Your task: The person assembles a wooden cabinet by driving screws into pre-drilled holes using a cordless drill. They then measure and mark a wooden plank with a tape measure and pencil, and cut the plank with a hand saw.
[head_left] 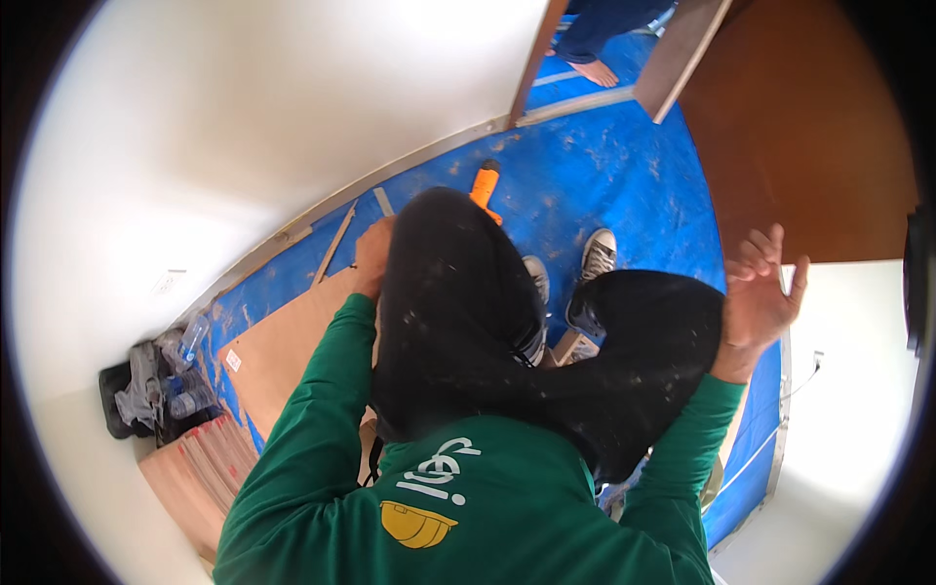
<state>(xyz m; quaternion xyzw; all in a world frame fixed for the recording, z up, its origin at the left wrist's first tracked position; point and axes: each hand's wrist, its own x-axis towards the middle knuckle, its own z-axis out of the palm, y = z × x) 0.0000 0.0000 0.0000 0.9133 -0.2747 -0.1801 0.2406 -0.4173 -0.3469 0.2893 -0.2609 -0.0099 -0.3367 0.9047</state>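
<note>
My left hand point(372, 252) is beside my left knee, over the edge of a light-brown plywood sheet point(283, 336). The knee hides its fingers, so what they hold, if anything, does not show. A thin wooden strip point(334, 244) lies just past that hand on blue floor sheeting point(624, 180). My right hand point(759, 304) is raised beside my right knee, palm up with fingers apart and nothing in it. Beyond my left knee lies an orange tool with a black end point(486, 183), partly hidden by the leg.
Stacked boards point(200, 478) stand at the lower left, near plastic bottles point(190, 400) and a grey bag point(144, 385). A white wall point(292, 107) runs along the left. Another person's bare foot point(597, 73) shows through the doorway, near a brown door panel point(799, 136).
</note>
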